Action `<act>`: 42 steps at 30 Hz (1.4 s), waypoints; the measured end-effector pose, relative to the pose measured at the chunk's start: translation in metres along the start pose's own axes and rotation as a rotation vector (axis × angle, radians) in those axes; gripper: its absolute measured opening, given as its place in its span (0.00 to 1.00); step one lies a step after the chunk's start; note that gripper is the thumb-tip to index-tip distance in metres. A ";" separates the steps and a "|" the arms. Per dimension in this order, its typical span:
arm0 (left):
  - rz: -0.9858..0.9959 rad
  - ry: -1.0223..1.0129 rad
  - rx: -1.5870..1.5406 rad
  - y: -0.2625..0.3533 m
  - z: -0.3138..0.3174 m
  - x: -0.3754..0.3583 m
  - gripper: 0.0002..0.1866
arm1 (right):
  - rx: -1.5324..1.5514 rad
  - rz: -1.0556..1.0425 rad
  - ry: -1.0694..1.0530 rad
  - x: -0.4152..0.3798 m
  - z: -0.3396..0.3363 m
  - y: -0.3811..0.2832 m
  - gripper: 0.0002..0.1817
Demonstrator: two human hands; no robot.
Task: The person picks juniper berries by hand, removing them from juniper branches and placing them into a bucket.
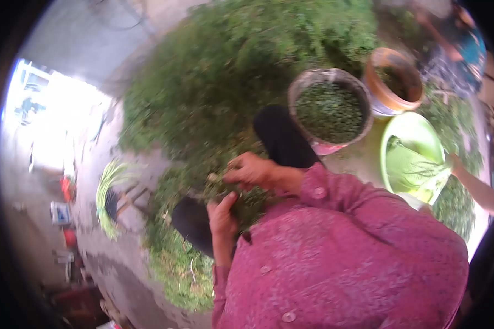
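My right hand (251, 169) has its fingers drawn together on some leafy green stems over my lap. Just below it, my left hand (222, 215) has its thumb raised and is closed around part of the same greenery (247, 205). The exact stems between my fingers are blurred. A large heap of green plants (203, 82) spreads beyond my knees. To the right of my knee, a bucket (295, 101) holds small green leaves or pods, too blurred to tell.
An orange-rimmed bucket (417, 101) and a light green tub (387, 153) stand at the right. Another person's hand (454, 163) holds a green mesh bag (417, 167) at the tub. A second person (469, 52) is at the top right. Long green stalks (105, 192) lie at the left.
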State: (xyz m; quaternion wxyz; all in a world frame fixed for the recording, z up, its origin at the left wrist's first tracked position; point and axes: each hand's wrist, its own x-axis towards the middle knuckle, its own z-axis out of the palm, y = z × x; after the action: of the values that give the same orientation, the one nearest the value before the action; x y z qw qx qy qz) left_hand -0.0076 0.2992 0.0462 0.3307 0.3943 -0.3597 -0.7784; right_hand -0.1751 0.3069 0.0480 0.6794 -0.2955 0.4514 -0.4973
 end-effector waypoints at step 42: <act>-0.059 0.316 -0.405 0.002 -0.022 -0.001 0.07 | -0.755 -0.322 -0.276 -0.024 0.023 -0.015 0.11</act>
State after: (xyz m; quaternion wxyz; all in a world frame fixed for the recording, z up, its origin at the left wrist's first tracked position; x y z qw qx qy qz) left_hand 0.0122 0.2927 0.0384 0.4322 0.4470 -0.1288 -0.7725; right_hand -0.1626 0.3234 0.0782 0.4911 -0.6537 0.4550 -0.3528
